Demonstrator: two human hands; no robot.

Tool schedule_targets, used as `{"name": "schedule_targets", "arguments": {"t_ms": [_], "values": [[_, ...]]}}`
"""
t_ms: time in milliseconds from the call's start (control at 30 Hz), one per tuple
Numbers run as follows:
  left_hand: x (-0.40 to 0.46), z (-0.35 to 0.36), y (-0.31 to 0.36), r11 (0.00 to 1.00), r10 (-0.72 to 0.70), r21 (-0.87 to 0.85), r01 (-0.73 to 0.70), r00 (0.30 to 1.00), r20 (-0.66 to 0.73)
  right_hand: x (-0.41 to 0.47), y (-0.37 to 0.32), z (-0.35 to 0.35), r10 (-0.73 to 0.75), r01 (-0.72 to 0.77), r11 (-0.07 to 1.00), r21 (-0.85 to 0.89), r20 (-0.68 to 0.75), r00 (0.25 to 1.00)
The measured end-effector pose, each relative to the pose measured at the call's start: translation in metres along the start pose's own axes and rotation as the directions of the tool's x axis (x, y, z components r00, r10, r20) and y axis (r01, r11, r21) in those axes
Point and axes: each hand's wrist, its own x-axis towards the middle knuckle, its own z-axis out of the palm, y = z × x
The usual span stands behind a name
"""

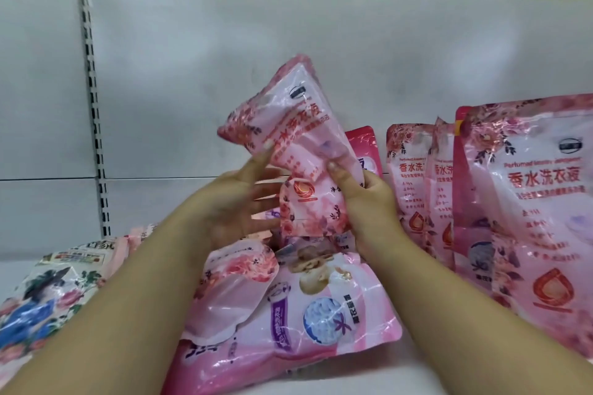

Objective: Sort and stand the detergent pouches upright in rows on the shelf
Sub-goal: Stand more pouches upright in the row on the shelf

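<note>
Both hands lift one pink rose-print detergent pouch above the shelf.

The held pouch [298, 151] is tilted, its top leaning toward 11 o'clock, at the middle of the view in front of the grey back panel [224, 58]. The left hand [237, 202] touches its left edge with straight fingers, fingertips up at the pouch's side; the right hand [365, 199] grips its lower right part, thumb pressed on the front. At 3 o'clock, matching pouches stand upright in a row [526, 202], close together. At 6 o'clock, a pink pouch with a purple label [314, 314] lies flat on the shelf [433, 349], another pale pink pouch [237, 285] overlapping it. At 8 o'clock lies a floral pouch with blue print [48, 292].
</note>
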Motion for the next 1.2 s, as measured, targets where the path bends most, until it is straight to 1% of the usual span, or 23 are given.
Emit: {"name": "schedule_targets", "arguments": {"t_ms": [33, 67, 133, 167, 200, 267, 333, 367, 467, 533, 567, 633, 667, 733, 767, 800, 867, 900, 933, 967, 1033, 1133, 1200], "values": [[-0.001, 0.006, -0.001, 0.998, 0.052, 0.046, -0.053, 0.998, 0.018, -0.001, -0.005, -0.002, 0.012, -0.011, 1.000, -0.021, 0.065, 0.998], [-0.001, 0.009, -0.002, 0.991, 0.123, 0.059, -0.123, 0.992, 0.000, -0.003, -0.009, -0.005, 0.025, -0.016, 0.998, -0.065, 0.150, 0.988], [-0.001, 0.013, -0.002, 0.967, 0.255, 0.039, -0.253, 0.965, -0.061, -0.008, -0.013, -0.006, 0.039, 0.024, 0.982, -0.189, 0.325, 0.945], [-0.001, 0.014, -0.001, 0.948, 0.318, 0.058, -0.314, 0.945, -0.082, -0.009, -0.012, -0.004, 0.037, 0.053, 0.973, -0.223, 0.380, 0.924], [0.001, 0.014, -0.002, 0.925, 0.376, 0.086, -0.369, 0.922, -0.092, -0.011, -0.012, -0.001, 0.031, 0.078, 0.968, -0.239, 0.422, 0.906], [0.000, 0.015, -0.005, 0.888, 0.458, 0.109, -0.446, 0.879, -0.133, -0.012, -0.012, 0.005, 0.006, 0.074, 0.985, -0.156, 0.459, 0.889], [0.000, 0.016, -0.006, 0.872, 0.489, 0.096, -0.480, 0.855, -0.171, -0.011, -0.013, 0.005, -0.004, 0.038, 0.997, -0.068, 0.442, 0.897], [-0.001, 0.017, -0.006, 0.874, 0.485, 0.072, -0.481, 0.857, -0.175, -0.010, -0.014, 0.004, -0.007, 0.028, 0.999, -0.043, 0.433, 0.901], [-0.001, 0.015, 0.000, 0.864, 0.462, -0.115, -0.491, 0.862, -0.210, -0.009, -0.016, 0.001, -0.030, 0.040, 0.999, -0.023, 0.325, 0.945], [-0.001, 0.013, 0.003, 0.829, 0.467, -0.202, -0.522, 0.844, -0.263, -0.010, -0.020, 0.005, -0.102, 0.131, 0.986, -0.103, 0.252, 0.962], [-0.001, 0.012, 0.004, 0.812, 0.475, -0.220, -0.541, 0.830, -0.291, -0.010, -0.022, 0.007, -0.163, 0.203, 0.963, -0.176, 0.221, 0.962], [0.000, 0.011, 0.005, 0.777, 0.493, -0.247, -0.579, 0.804, -0.332, -0.013, -0.029, 0.012, -0.283, 0.334, 0.872, -0.357, 0.187, 0.941], [-0.001, 0.010, 0.006, 0.762, 0.497, -0.266, -0.590, 0.797, -0.342, -0.014, -0.031, 0.013, -0.324, 0.369, 0.832, -0.414, 0.178, 0.929], [-0.002, 0.009, 0.005, 0.763, 0.494, -0.288, -0.578, 0.810, -0.316, -0.016, -0.030, 0.012, -0.379, 0.406, 0.804, -0.435, 0.152, 0.913], [-0.002, 0.009, 0.004, 0.794, 0.484, -0.271, -0.544, 0.836, -0.258, -0.017, -0.029, 0.010, -0.393, 0.411, 0.805, -0.429, 0.134, 0.910], [-0.001, 0.010, 0.002, 0.842, 0.465, -0.219, -0.493, 0.869, -0.167, -0.017, -0.027, 0.008, -0.394, 0.402, 0.813, -0.421, 0.110, 0.913], [-0.001, 0.015, -0.005, 0.935, 0.354, -0.048, -0.352, 0.934, 0.040, -0.015, -0.025, 0.002, -0.368, 0.352, 0.858, -0.373, 0.032, 0.929], [-0.001, 0.019, -0.009, 0.953, 0.292, 0.049, -0.298, 0.951, 0.096, -0.013, -0.024, -0.001, -0.343, 0.322, 0.891, -0.319, -0.009, 0.939], [-0.001, 0.021, -0.013, 0.950, 0.263, 0.144, -0.277, 0.959, 0.106, -0.013, -0.023, -0.003, -0.306, 0.290, 0.925, -0.247, -0.031, 0.951], [-0.001, 0.022, -0.014, 0.934, 0.269, 0.221, -0.281, 0.960, 0.082, -0.013, -0.023, -0.005, -0.271, 0.262, 0.948, -0.180, -0.028, 0.962], [-0.001, 0.022, -0.016, 0.898, 0.332, 0.300, -0.321, 0.943, 0.016, -0.014, -0.025, -0.006, -0.225, 0.225, 0.967, -0.122, 0.013, 0.974], [-0.001, 0.021, -0.016, 0.906, 0.362, 0.251, -0.341, 0.931, -0.039, -0.012, -0.030, -0.007, -0.167, 0.171, 0.983, -0.065, 0.064, 0.984], [0.001, 0.022, -0.017, 0.923, 0.342, 0.200, -0.328, 0.939, -0.039, -0.007, -0.033, -0.009, -0.181, 0.182, 0.983, -0.025, 0.046, 0.982]]}}
